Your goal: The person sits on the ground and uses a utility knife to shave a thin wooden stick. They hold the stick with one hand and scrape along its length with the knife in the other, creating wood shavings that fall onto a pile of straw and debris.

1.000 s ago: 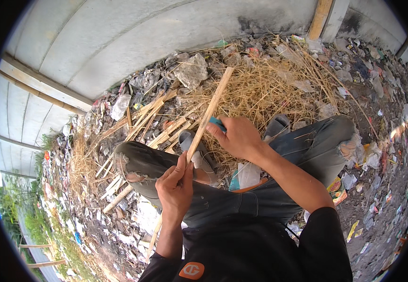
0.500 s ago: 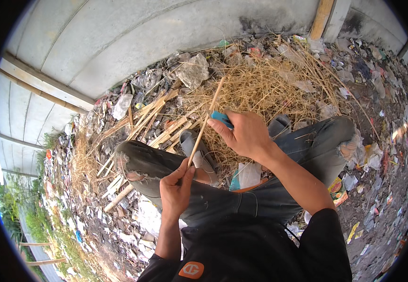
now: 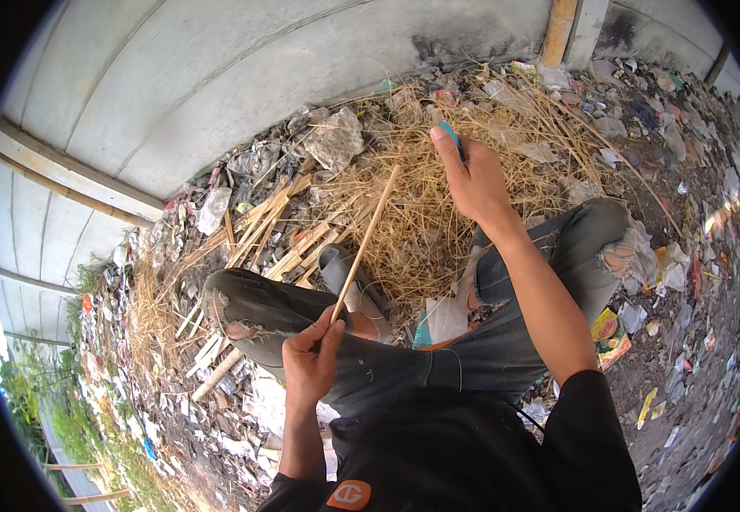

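My left hand (image 3: 310, 358) is closed round the near end of a thin, pale bamboo stick (image 3: 368, 240). The stick slants up and away, its far end free above the straw. My right hand (image 3: 479, 181) grips a small blue object (image 3: 449, 135), thumb laid along it. Most of that object is hidden by the fingers, so its kind is unclear. It is apart from the stick, to the right of the stick's far end. Fine straw-like shavings (image 3: 438, 200) lie heaped below both.
Split bamboo strips (image 3: 297, 252) lie beyond my left knee. A pale rock (image 3: 336, 141) rests near the grey concrete wall (image 3: 242, 51). Between my legs is a clear plastic bag (image 3: 446, 318). Litter covers the ground all round, and a bamboo post (image 3: 559, 32) stands at the wall.
My right hand has moved away from me and to the right, taking the blue object off the stick. My left hand and the stick have shifted slightly toward me.
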### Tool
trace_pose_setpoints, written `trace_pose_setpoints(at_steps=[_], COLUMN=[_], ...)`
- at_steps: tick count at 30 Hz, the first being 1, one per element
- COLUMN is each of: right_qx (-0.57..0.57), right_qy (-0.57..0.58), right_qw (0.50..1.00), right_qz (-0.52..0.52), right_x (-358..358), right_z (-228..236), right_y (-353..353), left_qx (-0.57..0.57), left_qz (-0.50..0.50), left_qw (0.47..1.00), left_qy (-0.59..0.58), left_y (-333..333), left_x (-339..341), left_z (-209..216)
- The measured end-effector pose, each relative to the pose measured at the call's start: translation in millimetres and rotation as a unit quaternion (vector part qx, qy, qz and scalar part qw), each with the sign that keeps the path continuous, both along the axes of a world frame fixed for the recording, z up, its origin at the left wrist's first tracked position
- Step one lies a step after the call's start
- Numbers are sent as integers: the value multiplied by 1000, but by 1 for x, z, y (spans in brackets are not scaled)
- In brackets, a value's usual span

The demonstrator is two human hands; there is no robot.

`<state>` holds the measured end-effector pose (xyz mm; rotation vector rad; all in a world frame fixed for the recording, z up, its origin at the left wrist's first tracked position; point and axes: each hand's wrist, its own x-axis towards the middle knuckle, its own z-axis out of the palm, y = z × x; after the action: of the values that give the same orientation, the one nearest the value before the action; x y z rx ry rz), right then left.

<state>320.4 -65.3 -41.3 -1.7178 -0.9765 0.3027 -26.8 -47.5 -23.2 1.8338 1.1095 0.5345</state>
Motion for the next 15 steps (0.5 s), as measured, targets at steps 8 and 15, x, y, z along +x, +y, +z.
trace_pose_setpoints(at_steps=[8, 15], right_qx=[65, 11], right_qy=[224, 231], right_qw=[958, 937], right_qz=[165, 263], right_x=[-68, -118], right_z=[4, -4], right_y=[4, -4], left_qx=[-145, -234], left_qz=[-38, -45], left_qw=[984, 965], left_qy=[-95, -109], left_y=[5, 13], left_x=[6, 8], left_z=[2, 1])
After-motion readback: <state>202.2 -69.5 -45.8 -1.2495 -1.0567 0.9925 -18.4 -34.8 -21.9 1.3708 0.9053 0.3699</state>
